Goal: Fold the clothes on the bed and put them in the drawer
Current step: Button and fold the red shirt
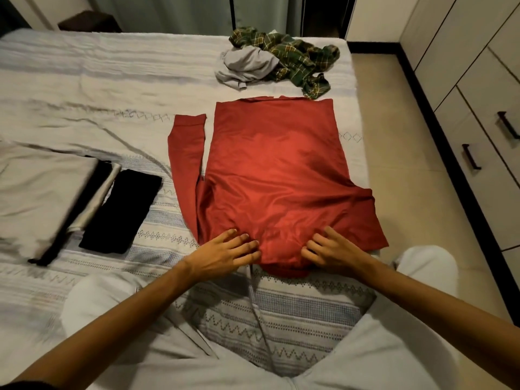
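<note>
A red long-sleeved shirt [275, 175] lies flat on the bed [84, 80], collar end toward me, one sleeve stretched along its left side. My left hand [225, 253] rests flat on the near left part of the shirt, fingers straight. My right hand [329, 250] lies on the near right part with its fingers bent into the cloth. A crumpled green plaid garment [298, 57] and a grey garment [244, 66] sit in a heap at the far end of the bed. A wardrobe drawer front [478, 142] with dark handles stands to the right.
A folded black garment [123, 209] and a folded pale one [36, 192] lie on the bed at my left. My knees in white trousers frame the near edge. A tiled floor strip [399, 153] runs between the bed and the wardrobe.
</note>
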`<action>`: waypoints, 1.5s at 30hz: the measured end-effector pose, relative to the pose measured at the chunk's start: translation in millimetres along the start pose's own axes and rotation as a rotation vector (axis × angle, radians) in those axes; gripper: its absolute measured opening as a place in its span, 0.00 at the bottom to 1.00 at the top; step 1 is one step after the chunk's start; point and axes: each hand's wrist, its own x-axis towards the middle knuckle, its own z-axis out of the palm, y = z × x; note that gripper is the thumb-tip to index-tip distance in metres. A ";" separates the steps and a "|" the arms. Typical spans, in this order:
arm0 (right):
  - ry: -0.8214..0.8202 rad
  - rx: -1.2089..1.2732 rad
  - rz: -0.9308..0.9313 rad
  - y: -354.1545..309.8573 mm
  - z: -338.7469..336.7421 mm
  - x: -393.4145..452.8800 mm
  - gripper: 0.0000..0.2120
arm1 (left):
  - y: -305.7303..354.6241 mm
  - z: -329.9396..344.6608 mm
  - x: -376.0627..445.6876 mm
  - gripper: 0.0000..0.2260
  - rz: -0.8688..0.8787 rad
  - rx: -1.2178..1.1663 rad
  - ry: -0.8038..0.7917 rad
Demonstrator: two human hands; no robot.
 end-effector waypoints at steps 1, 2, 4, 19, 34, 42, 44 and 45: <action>-0.003 0.002 0.043 0.3 -1.5 1.4 0.06 | 3.6 1.9 1.3 0.31 -0.064 -0.025 -0.029; -0.009 0.006 0.088 1.9 -2.8 1.9 0.07 | 6.9 3.7 3.6 0.35 -0.128 -0.056 -0.052; -0.023 0.019 0.133 5.0 -5.6 2.5 0.09 | 9.5 8.0 5.1 0.35 -0.216 -0.161 -0.096; -0.178 0.362 -0.162 -6.5 -28.2 23.1 0.21 | 1.4 -27.8 -29.5 0.25 -0.385 -0.487 -0.064; -0.517 0.353 0.255 88.7 61.6 231.8 0.21 | -50.9 -6.6 -32.9 0.18 -0.997 -0.224 -0.242; -0.514 0.323 0.186 165.0 120.0 344.5 0.23 | -121.6 16.5 7.6 0.27 -0.847 -0.434 0.073; -0.550 0.249 0.113 186.6 138.4 373.6 0.25 | -130.8 22.3 9.5 0.29 -0.909 -0.453 0.090; -0.573 0.212 0.083 194.9 141.9 384.8 0.27 | -128.7 19.2 6.3 0.29 -0.927 -0.440 0.109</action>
